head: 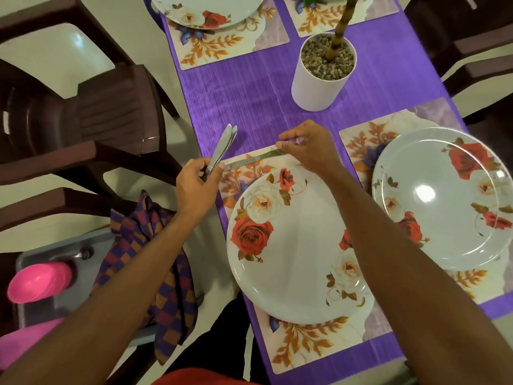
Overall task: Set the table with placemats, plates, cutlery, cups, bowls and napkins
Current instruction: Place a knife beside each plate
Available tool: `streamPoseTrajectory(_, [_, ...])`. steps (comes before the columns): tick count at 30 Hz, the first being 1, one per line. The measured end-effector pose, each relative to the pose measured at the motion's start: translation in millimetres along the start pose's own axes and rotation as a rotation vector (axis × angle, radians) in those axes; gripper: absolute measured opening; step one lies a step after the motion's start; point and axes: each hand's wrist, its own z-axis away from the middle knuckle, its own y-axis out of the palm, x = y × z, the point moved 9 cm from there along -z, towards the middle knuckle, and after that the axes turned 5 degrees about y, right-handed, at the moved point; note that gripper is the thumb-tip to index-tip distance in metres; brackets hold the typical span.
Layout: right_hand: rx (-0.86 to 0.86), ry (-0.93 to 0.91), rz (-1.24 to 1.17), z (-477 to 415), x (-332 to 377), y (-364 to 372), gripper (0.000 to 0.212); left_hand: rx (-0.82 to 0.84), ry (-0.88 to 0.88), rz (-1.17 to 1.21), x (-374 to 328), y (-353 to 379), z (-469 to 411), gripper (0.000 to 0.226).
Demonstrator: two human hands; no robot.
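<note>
My left hand (pixel 198 182) grips a bundle of steel knives (pixel 223 147) by their handles, blades pointing up and away. My right hand (pixel 308 147) pinches one end of a single knife (pixel 251 161) that lies along the far edge of the nearest floral placemat (pixel 311 340). A white rose-patterned plate (pixel 294 254) sits on that placemat. A second rose plate (pixel 444 195) rests on the placemat (pixel 358 140) to the right. A third plate (pixel 205 9) sits on a placemat (pixel 222 48) at the far end.
A white pot (pixel 316 81) with pebbles and a plant stem stands mid-table on the purple tablecloth (pixel 244 98). Checked napkins (pixel 163 287), a pink cup (pixel 39 282) and a grey tray (pixel 58 301) sit at my left. Dark chairs (pixel 83 120) flank the table.
</note>
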Motion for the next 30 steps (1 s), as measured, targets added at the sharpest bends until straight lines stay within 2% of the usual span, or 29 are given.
streamPoseTrajectory(4, [-0.141,0.049,-0.299,41.1,10.8,-10.4,0.02,0.097,-0.1,0.191,-18.1,2.6,20.6,0.026])
streamPoseTrajectory(9, [-0.062,0.162,-0.625,103.6,17.1,5.0,0.023,0.259,-0.155,0.375,-64.3,30.3,68.9,0.011])
streamPoseTrajectory(12, [-0.084,0.232,-0.73,138.1,7.5,1.9,0.011,0.295,-0.286,0.516,-75.4,52.9,104.9,0.015])
streamPoseTrajectory(17, [-0.143,0.343,-0.886,185.1,-43.0,-19.9,0.017,0.305,-0.498,0.694,-88.0,98.9,162.3,0.031])
streamPoseTrajectory(23, [-0.158,0.398,-0.954,226.6,-117.6,-74.2,0.026,0.282,-0.514,0.71,-129.6,165.4,226.1,0.028])
streamPoseTrajectory(30, [-0.238,0.508,-1.137,258.8,-215.1,-164.7,0.02,0.208,-0.534,0.732,-182.4,236.1,276.4,0.022])
